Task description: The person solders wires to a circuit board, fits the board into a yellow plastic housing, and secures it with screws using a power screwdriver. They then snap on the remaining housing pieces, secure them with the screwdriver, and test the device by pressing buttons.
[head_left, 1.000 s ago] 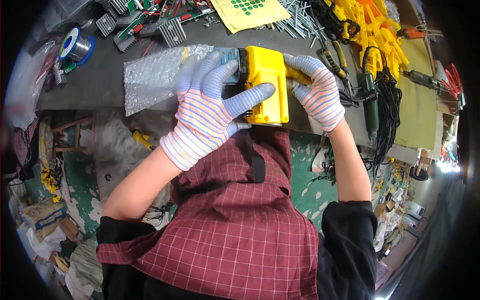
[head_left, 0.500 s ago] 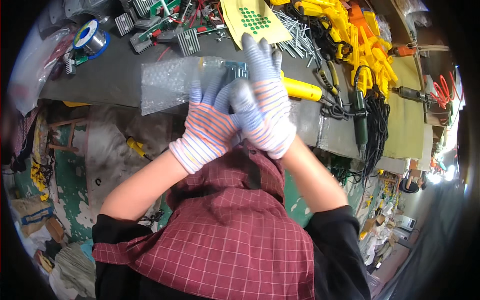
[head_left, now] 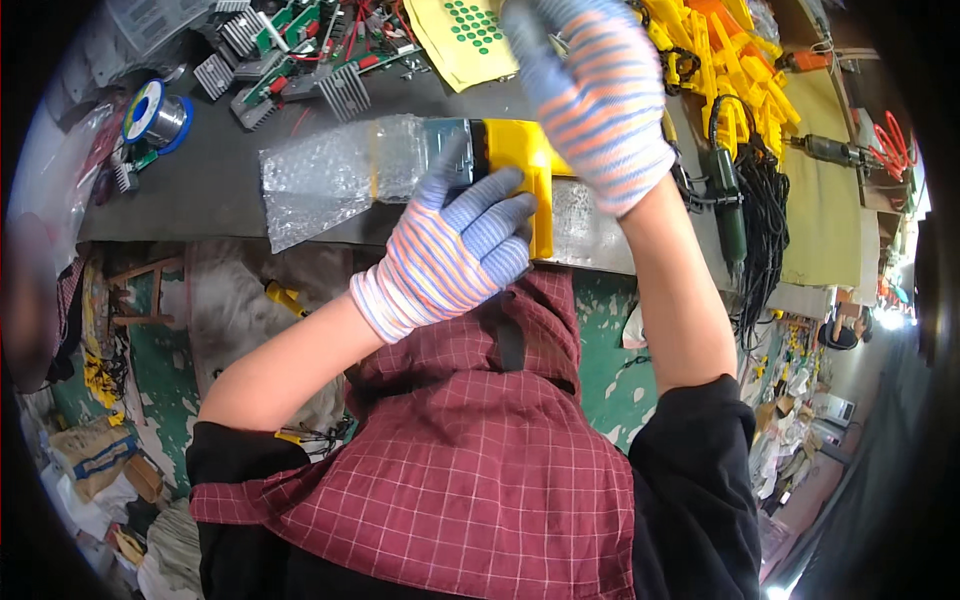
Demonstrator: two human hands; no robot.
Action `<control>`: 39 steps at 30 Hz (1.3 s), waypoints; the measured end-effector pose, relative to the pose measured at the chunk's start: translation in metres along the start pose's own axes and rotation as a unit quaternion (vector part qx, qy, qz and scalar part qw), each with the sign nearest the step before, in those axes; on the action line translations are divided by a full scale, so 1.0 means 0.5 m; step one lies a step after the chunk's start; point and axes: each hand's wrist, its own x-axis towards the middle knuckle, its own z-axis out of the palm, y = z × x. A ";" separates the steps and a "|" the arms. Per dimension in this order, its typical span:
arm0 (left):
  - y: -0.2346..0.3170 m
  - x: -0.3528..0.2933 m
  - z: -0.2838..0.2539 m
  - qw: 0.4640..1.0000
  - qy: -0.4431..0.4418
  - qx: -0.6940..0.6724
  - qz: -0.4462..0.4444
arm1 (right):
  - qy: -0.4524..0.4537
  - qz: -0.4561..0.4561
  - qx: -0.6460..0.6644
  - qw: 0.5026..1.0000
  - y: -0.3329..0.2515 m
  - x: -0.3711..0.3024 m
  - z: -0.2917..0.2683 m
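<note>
On the near edge of the bench lies a yellow tool with a T-shaped body (head_left: 540, 200); its dark teal-and-black end is partly inside a clear bubble-wrap sleeve (head_left: 330, 170). My left hand (head_left: 450, 245), in a striped glove, lies over the dark end, its fingers bent against the yellow body. The index finger points up across the dark part. My right hand (head_left: 605, 105), gloved alike, is raised beyond the tool beside a yellow sheet with green dots (head_left: 460, 40). Its fingers are blurred and partly cut off by the upper edge, so what they hold does not show.
Circuit boards with finned heat sinks (head_left: 345, 90) lie at the back left, near a solder spool (head_left: 160, 118). At the right are a heap of yellow plastic parts (head_left: 725, 70), a green power screwdriver (head_left: 728, 205) and black cables (head_left: 765, 240).
My hands, close together before, have parted. The right has moved up and right, uncovering the yellow body. My left has shifted slightly down and right onto the tool. The whole view has shifted slightly.
</note>
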 end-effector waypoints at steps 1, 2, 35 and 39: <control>-0.005 0.006 0.013 0.999 0.010 -0.012 0.043 | 0.061 0.009 -0.033 0.998 0.020 -0.007 -0.004; -0.005 0.006 0.026 0.998 0.037 -0.028 0.045 | -0.027 0.134 -0.253 0.958 0.006 -0.022 0.046; -0.228 0.248 -0.014 0.923 -0.262 0.255 -0.118 | -0.265 0.103 0.089 0.955 0.227 -0.062 -0.012; -0.243 0.231 -0.005 0.923 -0.269 0.165 -0.219 | -0.252 0.118 -0.062 0.959 0.252 -0.043 0.007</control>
